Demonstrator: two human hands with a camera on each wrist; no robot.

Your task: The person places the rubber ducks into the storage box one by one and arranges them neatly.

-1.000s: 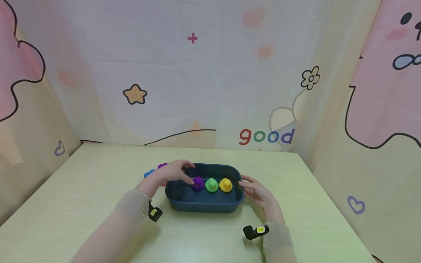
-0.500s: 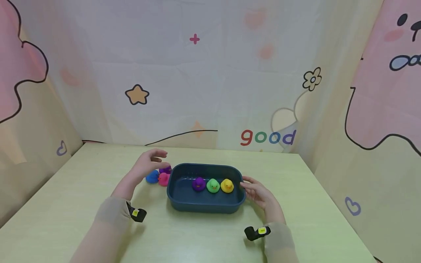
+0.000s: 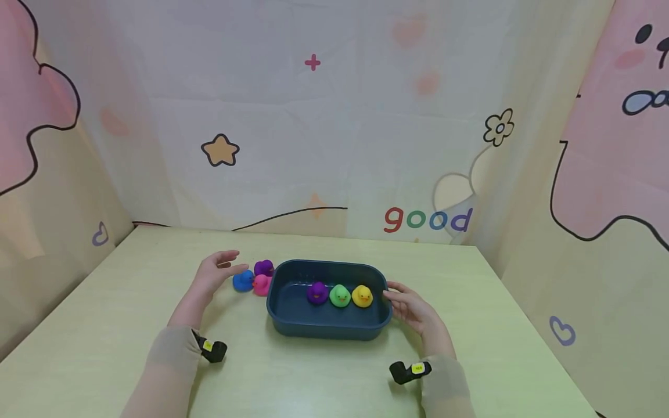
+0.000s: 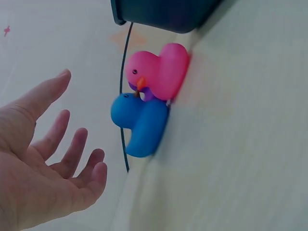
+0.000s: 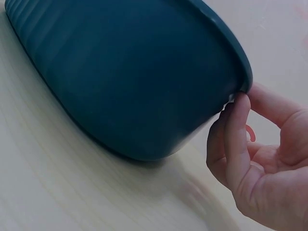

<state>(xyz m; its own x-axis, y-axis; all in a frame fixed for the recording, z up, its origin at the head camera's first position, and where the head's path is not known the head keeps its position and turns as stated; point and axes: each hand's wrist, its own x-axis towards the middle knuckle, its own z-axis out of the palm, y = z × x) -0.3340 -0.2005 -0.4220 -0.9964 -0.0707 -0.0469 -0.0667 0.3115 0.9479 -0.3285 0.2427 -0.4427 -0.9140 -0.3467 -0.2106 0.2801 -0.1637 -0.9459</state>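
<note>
My left hand [image 3: 213,273] hovers over the table beside three rubber ducks, its fingers relaxed and holding nothing. Closest to it is a blue duck [image 4: 139,122], which touches a pink duck [image 4: 161,70]. Just behind them sits a purple duck [image 3: 263,267], mostly hidden in the left wrist view. A dark blue plastic basin [image 3: 329,330] stands right of these ducks. Inside it, a second purple duck [image 3: 317,293], a green duck [image 3: 340,296] and a yellow duck [image 3: 362,296] stand in a row. My right hand [image 3: 414,307] holds the basin's right end, its fingertips at the rim [image 5: 243,62].
The pale wooden table [image 3: 313,383] meets a printed cloth backdrop [image 3: 334,128] at the back and both sides. Each forearm wears a black wrist camera, one on the left [image 3: 213,350] and one on the right [image 3: 410,371].
My left hand has let go of the purple duck in the basin, then moved left past the rim to the ducks outside. The right hand has stayed at the basin's end.
</note>
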